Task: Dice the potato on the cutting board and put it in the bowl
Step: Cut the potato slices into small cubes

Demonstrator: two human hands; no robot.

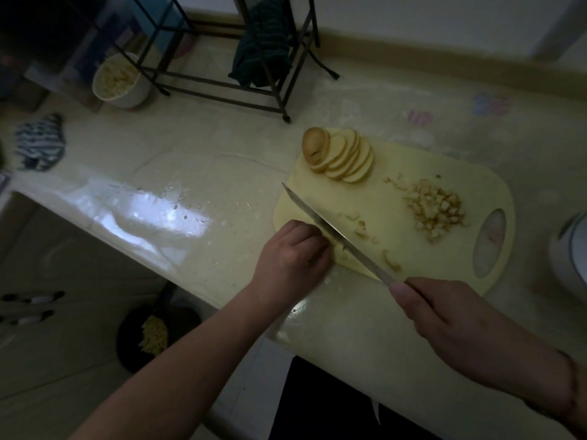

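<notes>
A pale yellow cutting board [413, 173] lies on the counter. At its far end a fanned row of round potato slices [341, 155] leans together. A heap of diced potato [436, 209] sits toward the board's right, with a few loose bits near the middle. My right hand [444, 312] grips the handle of a long knife [333, 231], whose blade runs diagonally over the board's near left corner. My left hand [293, 254], fingers curled, holds down potato pieces right beside the blade; they are mostly hidden. A white bowl [119, 81] holding diced potato stands far left at the back.
A black wire rack [241, 58] with a dark striped cloth hanging on it stands behind the board. A striped cloth [39, 142] lies at the far left. A white appliance [568, 249] sits at the right edge. Below the counter edge, a dark pan [155, 335] holds yellow scraps.
</notes>
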